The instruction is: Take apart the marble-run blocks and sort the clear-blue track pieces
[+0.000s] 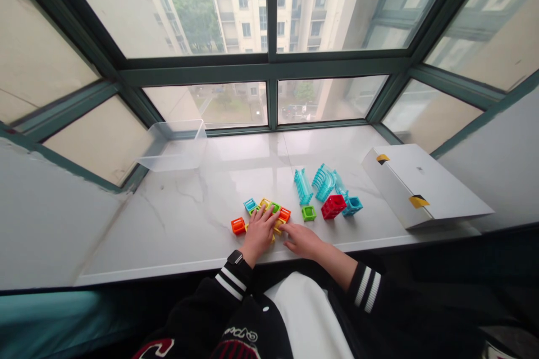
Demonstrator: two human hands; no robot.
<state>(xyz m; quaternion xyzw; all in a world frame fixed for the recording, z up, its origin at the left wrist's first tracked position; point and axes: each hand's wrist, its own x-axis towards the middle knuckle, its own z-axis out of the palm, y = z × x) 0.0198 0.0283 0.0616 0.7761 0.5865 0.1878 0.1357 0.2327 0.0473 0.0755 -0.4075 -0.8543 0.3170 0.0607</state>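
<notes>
My left hand (260, 230) lies palm down with fingers spread over a cluster of small hollow toy blocks, hiding part of it. A blue block (250, 205), a green block (274, 207) and an orange-red block (285, 214) show around its fingers. An orange block (238, 226) sits at the cluster's left end. From the right, my right hand (302, 241) reaches in, its index fingertip touching a yellow block (278, 226); its thumb is apart from the index finger. Just right of the cluster stands a separate green block (309, 213).
Translucent blue track pieces (302, 187) lie behind the green block, near a red block stack (333, 207) and a blue block (352, 206). A clear plastic bin (177, 148) stands back left, a white box (421, 185) on the right. Windows border the white sill (168, 235).
</notes>
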